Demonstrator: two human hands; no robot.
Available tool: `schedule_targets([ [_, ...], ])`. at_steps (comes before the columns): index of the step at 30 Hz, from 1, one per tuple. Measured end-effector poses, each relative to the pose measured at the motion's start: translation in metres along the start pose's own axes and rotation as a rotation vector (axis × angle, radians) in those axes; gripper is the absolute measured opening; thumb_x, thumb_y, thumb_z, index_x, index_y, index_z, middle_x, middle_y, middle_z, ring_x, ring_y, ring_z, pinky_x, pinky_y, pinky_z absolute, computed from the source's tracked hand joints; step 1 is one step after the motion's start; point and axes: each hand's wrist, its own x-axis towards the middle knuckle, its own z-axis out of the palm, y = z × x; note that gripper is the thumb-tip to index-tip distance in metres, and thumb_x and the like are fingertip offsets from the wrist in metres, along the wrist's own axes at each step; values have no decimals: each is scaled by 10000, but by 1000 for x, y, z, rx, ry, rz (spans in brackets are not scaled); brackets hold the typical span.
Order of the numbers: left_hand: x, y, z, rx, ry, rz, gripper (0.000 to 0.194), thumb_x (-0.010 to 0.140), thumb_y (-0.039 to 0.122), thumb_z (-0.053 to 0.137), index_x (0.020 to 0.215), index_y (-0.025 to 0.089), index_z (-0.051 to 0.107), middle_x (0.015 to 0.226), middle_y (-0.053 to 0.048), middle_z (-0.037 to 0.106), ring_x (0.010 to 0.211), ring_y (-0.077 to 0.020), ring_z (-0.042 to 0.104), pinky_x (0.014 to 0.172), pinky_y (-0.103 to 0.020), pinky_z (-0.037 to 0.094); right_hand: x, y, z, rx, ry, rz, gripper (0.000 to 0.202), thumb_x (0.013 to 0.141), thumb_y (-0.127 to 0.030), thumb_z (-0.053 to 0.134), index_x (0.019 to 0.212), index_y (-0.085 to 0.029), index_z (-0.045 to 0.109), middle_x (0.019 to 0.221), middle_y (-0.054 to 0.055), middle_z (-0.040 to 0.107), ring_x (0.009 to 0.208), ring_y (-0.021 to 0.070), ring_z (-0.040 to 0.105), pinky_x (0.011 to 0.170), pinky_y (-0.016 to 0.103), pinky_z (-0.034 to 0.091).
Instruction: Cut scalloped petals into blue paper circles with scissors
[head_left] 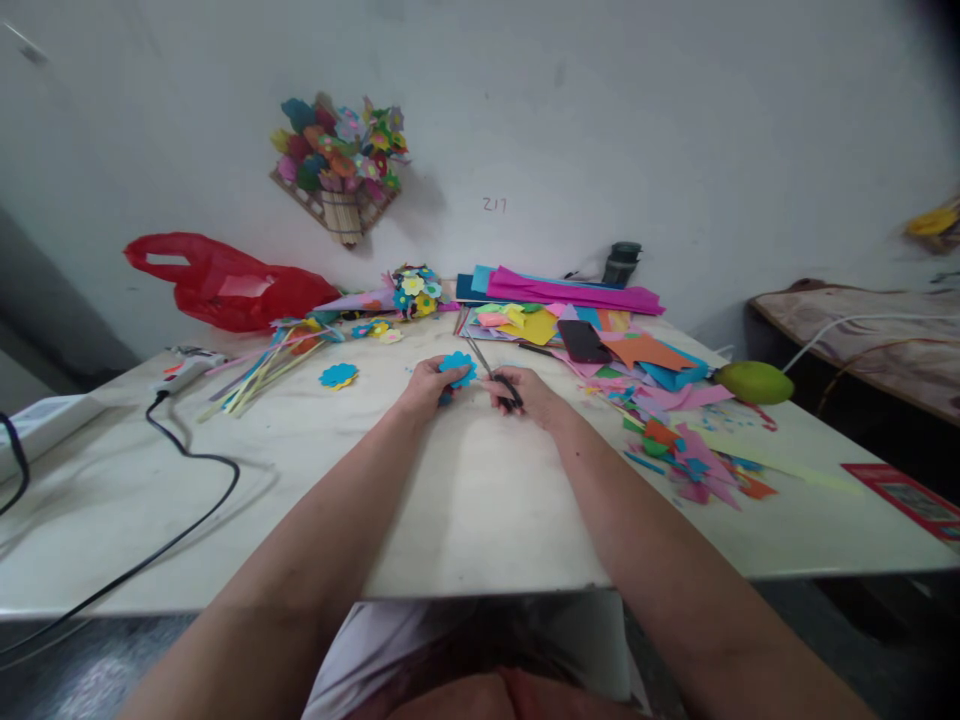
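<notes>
Between the fingers of my left hand point(429, 388) is a blue paper flower cutout point(457, 369) with a scalloped edge. My right hand point(527, 394) is closed around the black handles of a pair of scissors point(508, 392). Their blades point up and to the left, just right of the cutout and apart from it. On the table to the left of my hands lie more flower cutouts point(339, 375), blue over yellow. Several small paper flowers point(377, 329) rest farther back.
Paper scraps point(694, 455) spread over the table's right side, near a phone point(583, 341) and a green fruit point(754, 382). Coloured sheets point(574, 290) lie at the back. Leftward are a red plastic bag point(232, 285), paper strips point(259, 375), a glue gun point(187, 371) and its black cord point(225, 458).
</notes>
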Motion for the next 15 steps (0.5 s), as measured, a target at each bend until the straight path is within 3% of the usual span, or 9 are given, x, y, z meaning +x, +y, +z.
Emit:
schedule_targets([
  [6,-2,3,1,-41,-42,4,521,534,547,919,627,169,572,484,22,531,379,-74,450,374,-216,281,2,5,-3,-29,-83,5,148,846,-268,708,786,-156,633,547,-19,635,385,66,511,337,163,262],
  [12,-1,5,0,-58,-47,-71,500,613,518,904,781,160,598,614,-8,654,507,-128,634,481,-219,490,1,3,-4,-34,-105,6,185,853,-273,706,746,-153,614,539,-16,631,380,65,506,338,167,260],
  [15,-1,5,1,-65,-52,-51,514,571,484,927,770,159,583,619,-11,662,476,-118,614,465,-219,484,0,2,-3,-35,-106,9,195,860,-260,698,728,-154,601,528,-16,629,370,65,503,327,166,258],
])
